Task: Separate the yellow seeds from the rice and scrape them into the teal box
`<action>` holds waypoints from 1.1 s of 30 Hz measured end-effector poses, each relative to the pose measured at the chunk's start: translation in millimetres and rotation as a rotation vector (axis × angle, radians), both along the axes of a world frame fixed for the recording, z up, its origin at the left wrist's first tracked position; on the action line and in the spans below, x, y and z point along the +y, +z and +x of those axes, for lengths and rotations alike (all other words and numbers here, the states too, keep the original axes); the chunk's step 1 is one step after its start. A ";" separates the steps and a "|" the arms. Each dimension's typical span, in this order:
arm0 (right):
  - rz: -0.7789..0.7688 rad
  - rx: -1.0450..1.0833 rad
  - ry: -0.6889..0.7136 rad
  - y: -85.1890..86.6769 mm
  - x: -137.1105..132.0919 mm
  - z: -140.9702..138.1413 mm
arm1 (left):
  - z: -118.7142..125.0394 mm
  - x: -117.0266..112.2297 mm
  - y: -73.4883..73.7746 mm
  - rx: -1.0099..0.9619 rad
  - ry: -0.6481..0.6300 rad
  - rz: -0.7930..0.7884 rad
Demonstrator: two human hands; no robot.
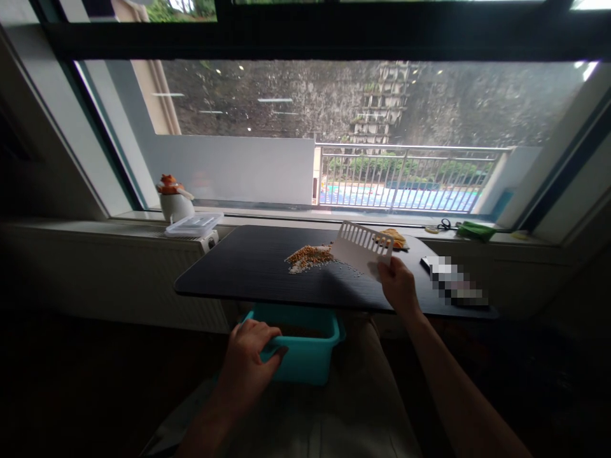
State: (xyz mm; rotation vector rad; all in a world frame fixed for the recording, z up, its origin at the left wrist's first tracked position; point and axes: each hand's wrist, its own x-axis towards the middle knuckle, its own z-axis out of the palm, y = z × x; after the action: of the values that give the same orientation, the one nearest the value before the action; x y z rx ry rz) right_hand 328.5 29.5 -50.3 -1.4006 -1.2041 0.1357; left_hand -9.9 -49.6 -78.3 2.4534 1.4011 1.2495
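My left hand [248, 350] is closed on the near left rim of a teal plastic tub [305, 359], its fingers over the edge. The tub is below the table's front edge, close to my legs, with dark brownish contents. Above the tabletop, my right hand [400, 286] grips the lower right corner of a flat white slotted plate [356, 249], with a row of slots along its upper edge. The plate is tilted and hides part of the table behind it. Left of it lies a pile of orange-yellow and pale grains [311, 257], with small pale bits scattered to the right.
The dark table [248, 267] stands against the window sill. A yellow cloth-like item [397, 239] lies at its back right, a blurred-out flat object [453, 283] at its right end. On the sill are scissors [445, 224], a green item [476, 231], a clear lid [195, 224] and a white pot [175, 207].
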 end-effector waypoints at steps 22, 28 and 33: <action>0.021 0.173 0.132 -7.1 23.4 -34.2 | 13.6 -8.4 -2.2 -0.026 -0.072 -0.037; 0.014 0.175 0.127 -7.8 24.3 -33.8 | 13.9 -8.4 -3.5 -0.033 -0.074 -0.033; 0.024 0.193 0.081 -5.2 21.9 -29.2 | 17.7 -9.8 -4.1 -0.036 -0.078 -0.031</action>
State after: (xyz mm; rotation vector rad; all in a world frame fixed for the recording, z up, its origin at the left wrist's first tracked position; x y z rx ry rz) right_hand 299.3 51.5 -55.5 -1.2867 -1.0986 0.3052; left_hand 7.8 -59.4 -82.4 2.4273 1.2930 1.2394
